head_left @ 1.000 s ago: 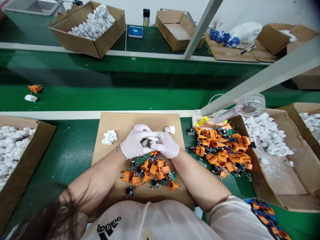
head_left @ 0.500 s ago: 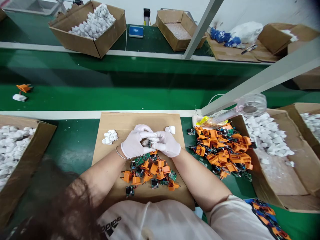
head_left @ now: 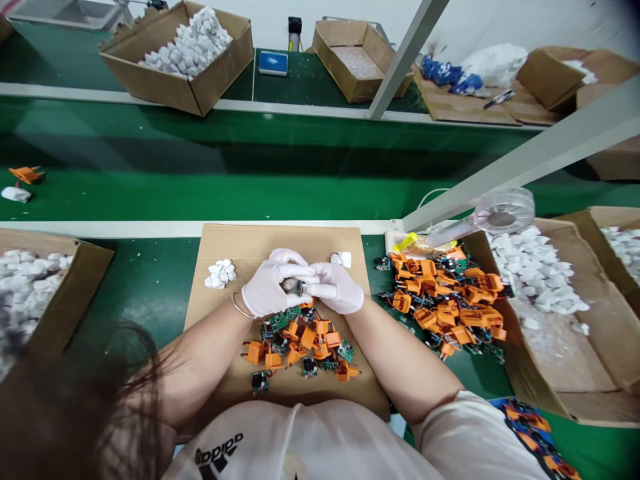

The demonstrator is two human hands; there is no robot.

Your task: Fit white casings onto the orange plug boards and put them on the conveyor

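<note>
Orange plug (head_left: 26, 175) has ridden the belt (head_left: 200, 193) leftward; my left hand (head_left: 267, 290) and right hand (head_left: 336, 288) pinch a small circuit board (head_left: 301, 289), fingers pressed together, low over the cardboard sheet (head_left: 280, 240) for steadiness.

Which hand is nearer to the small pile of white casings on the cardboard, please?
The left. The left hand is just to the right of the white casings, close but not touching; the right hand is farther off, beyond the left hand.
</note>
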